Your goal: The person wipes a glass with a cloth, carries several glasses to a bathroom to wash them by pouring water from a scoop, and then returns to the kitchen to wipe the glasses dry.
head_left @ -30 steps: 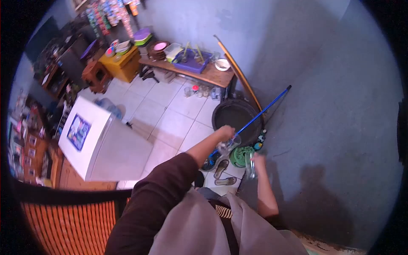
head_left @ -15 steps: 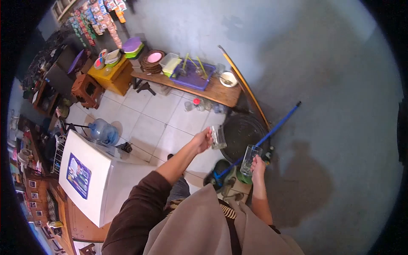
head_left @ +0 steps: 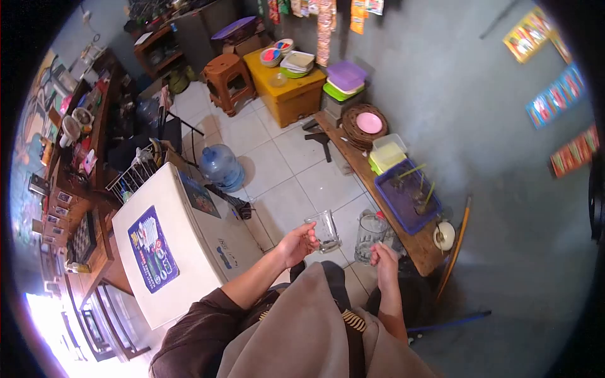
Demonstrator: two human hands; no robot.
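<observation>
Both glasses swung from blue mop to bench; L hand (head_left: 295, 244) fingers clamped on empty mug (head_left: 324, 230), R hand (head_left: 382, 257) on empty glass (head_left: 369, 236).

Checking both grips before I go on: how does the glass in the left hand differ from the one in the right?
The left hand holds a shorter glass mug, tilted and gripped at its side. The right hand holds a taller glass, upright and gripped near its base. The mug sits slightly higher in view. Both are clear glass and look empty.

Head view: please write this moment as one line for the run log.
left hand: grip on short glass | right hand: grip on tall glass | both glasses upright, apart | below: tiled floor | right: wooden bench
</observation>
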